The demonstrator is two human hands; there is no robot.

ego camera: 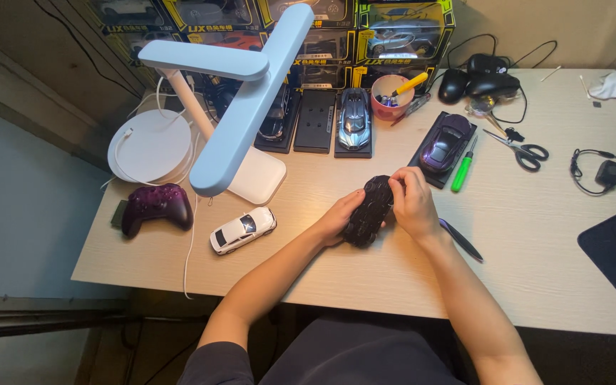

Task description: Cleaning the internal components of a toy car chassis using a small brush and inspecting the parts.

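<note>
— As seen from the head view, what is held?
— A black die-cast model car (pixel 368 211), upside down above the wooden bench (pixel 522 235), is clasped by the left hand (pixel 338 217) and right hand (pixel 413 203), fingers closed round it.
— What might go wrong?
— It could probably be dropped if the grip were loosened, and the dark pen (pixel 460 239) beside it knocked.

Left hand (pixel 336 217) cupped palm-up, fingers curled inward, right hand (pixel 413 203) arched opposite it, fingertips bent down toward the left fingers, both forearms bare, converging
</note>
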